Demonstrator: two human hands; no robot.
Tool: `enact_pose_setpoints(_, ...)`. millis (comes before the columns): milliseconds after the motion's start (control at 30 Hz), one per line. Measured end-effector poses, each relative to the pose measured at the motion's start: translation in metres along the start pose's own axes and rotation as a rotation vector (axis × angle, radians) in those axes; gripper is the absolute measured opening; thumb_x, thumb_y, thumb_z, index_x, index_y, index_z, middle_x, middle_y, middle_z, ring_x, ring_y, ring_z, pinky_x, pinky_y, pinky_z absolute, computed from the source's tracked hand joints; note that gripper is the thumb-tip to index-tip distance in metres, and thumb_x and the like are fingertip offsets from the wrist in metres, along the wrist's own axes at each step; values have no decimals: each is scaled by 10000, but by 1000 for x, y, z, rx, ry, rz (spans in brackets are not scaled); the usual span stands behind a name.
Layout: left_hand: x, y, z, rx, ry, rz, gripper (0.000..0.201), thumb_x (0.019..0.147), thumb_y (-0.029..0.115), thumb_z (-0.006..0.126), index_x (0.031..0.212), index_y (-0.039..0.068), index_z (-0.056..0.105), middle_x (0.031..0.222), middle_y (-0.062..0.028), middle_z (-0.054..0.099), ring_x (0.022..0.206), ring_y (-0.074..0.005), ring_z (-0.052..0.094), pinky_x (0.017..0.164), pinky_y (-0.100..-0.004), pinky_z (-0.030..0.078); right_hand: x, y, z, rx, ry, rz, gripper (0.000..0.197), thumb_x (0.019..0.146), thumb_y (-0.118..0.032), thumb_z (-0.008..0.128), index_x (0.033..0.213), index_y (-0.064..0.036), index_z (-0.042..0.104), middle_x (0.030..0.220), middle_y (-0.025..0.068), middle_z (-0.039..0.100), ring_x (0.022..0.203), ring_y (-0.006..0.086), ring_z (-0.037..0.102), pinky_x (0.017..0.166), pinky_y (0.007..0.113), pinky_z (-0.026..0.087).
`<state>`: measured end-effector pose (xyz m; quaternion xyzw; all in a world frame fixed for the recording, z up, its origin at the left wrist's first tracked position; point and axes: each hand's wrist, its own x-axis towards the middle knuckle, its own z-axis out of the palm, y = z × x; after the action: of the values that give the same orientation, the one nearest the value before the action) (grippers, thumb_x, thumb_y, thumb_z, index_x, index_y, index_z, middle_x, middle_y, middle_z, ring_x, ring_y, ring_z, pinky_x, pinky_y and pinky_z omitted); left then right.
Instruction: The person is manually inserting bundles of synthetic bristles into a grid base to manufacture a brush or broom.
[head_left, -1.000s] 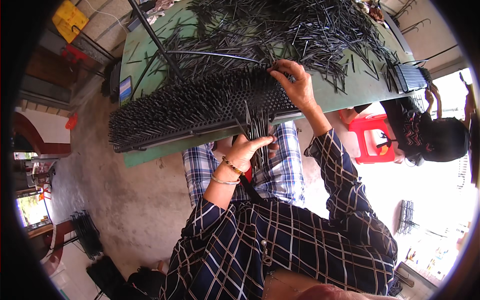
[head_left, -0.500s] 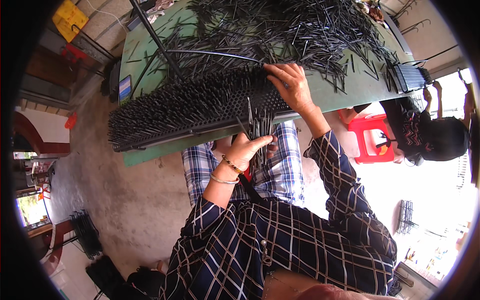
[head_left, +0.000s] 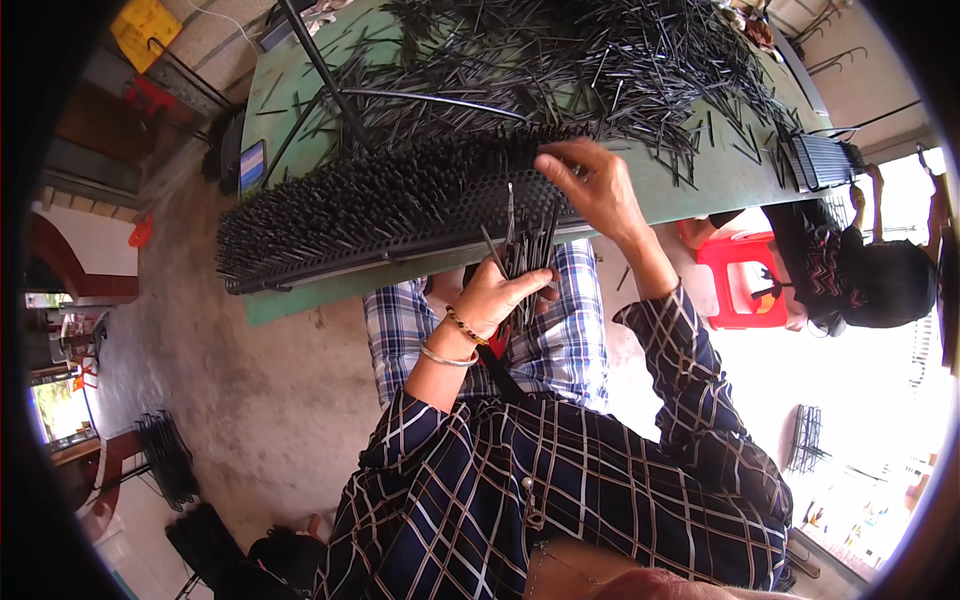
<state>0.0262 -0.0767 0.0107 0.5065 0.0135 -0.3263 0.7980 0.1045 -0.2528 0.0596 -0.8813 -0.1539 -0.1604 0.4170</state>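
Observation:
My left hand (head_left: 497, 298) is closed round an upright bundle of thin black strips (head_left: 533, 245), below the near edge of a perforated black rack (head_left: 490, 212). A shiny pointed piece (head_left: 511, 205) sticks up from the bundle; its kind is unclear. Over the rack's right end hovers my right hand (head_left: 598, 190), thumb and bent fingers slightly apart, no strip visible between them. Its fingers are partly blurred. Short black strips (head_left: 350, 200) stand densely in the rack's holes from the left to past the middle. Bare holes show along its near right part.
The green table (head_left: 660, 205) carries a large heap of loose black strips (head_left: 600, 70). A black rod (head_left: 325, 75) rises behind the rack. At right are a bluish-grey rack (head_left: 822, 160), a red stool (head_left: 745, 290) and another person (head_left: 840, 255). A phone-like screen (head_left: 252, 172) lies at left.
My right hand has drawn back slightly toward me and to the right, off the rack's far edge. My left hand stays nearly in place, with the strips leaning a little more to the right.

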Motion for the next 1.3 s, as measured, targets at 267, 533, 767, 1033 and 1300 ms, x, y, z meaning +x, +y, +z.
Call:
enact_pose_setpoints(267, 1, 4, 5, 91, -99, 17, 212, 834, 26, 633, 1033, -1, 567, 868, -93, 659, 701, -160, 643, 545, -264, 532, -8, -3, -5, 519, -249, 372, 256, 883, -202, 665, 979, 35, 674, 872, 45, 677, 826, 84, 595, 747, 234, 475)
enact_pose_setpoints(533, 2, -3, 2, -134, -38, -77, 172, 840, 90, 647, 987, 10, 608, 874, -96, 658, 756, -203, 653, 569, -328, 541, 19, 24, -22, 311, 244, 242, 236, 893, -186, 654, 977, 35, 660, 837, 36, 673, 767, 68, 580, 721, 206, 460)
enact_pose_setpoints(767, 2, -7, 2, -138, -17, -61, 182, 844, 103, 644, 1001, 20, 602, 886, -100, 662, 772, -203, 655, 575, -330, 537, 16, 40, -10, 133, 355, 176, 216, 869, -193, 668, 967, 0, 669, 820, 69, 683, 772, 101, 599, 740, 250, 468)
enact_pose_setpoints(1033, 1, -4, 3, -173, 12, -70, 211, 846, 85, 616, 1044, 17, 594, 865, -78, 652, 748, -188, 642, 580, -315, 528, 12, 40, -9, 31, 419, 115, 188, 858, -175, 677, 945, -9, 674, 823, 73, 688, 763, 113, 620, 720, 253, 480)
enact_pose_setpoints(1300, -1, -3, 6, -157, 15, -66, 189, 835, 84, 632, 1008, 15, 602, 852, -78, 652, 742, -190, 644, 576, -319, 530, 8, 48, -4, 104, 472, 211, 188, 859, -167, 678, 953, -4, 669, 822, 76, 688, 762, 116, 624, 717, 252, 482)
